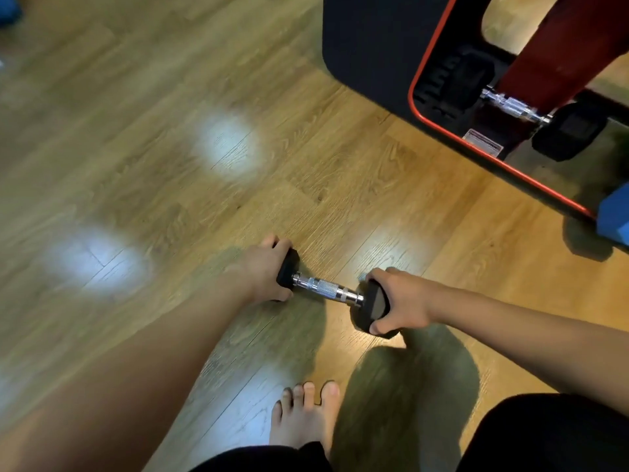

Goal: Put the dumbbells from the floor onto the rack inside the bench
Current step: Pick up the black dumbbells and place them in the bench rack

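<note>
A black hex dumbbell (pixel 325 288) with a chrome knurled handle lies low over the wooden floor in front of me. My left hand (pixel 263 272) grips its left head, and my right hand (pixel 401 301) wraps around its right head. At the upper right stands the black bench (pixel 371 52) with a red-edged opening. Inside it a second black dumbbell (pixel 514 107) rests on the rack, partly hidden behind a dark red frame bar (pixel 551 52).
My bare foot (pixel 306 417) is on the floor just below the dumbbell. A blue object (pixel 614 216) sits at the right edge beside the bench. Another blue object (pixel 8 10) is blurred at the top left corner. Wooden floor stretches to the left.
</note>
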Action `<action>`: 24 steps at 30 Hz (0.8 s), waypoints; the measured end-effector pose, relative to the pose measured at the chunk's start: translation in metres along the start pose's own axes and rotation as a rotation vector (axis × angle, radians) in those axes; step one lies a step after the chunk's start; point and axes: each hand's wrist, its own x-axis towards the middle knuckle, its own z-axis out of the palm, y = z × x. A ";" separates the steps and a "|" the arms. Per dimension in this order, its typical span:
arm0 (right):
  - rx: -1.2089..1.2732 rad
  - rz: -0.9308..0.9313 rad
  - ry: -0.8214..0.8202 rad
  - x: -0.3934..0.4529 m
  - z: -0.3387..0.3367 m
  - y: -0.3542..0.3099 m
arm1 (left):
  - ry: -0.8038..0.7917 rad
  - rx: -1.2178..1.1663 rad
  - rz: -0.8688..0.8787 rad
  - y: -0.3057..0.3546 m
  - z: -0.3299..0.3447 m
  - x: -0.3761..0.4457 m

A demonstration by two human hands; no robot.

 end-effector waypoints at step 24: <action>0.297 0.429 0.465 -0.036 -0.098 0.155 | 0.184 -0.107 0.293 0.149 -0.068 0.208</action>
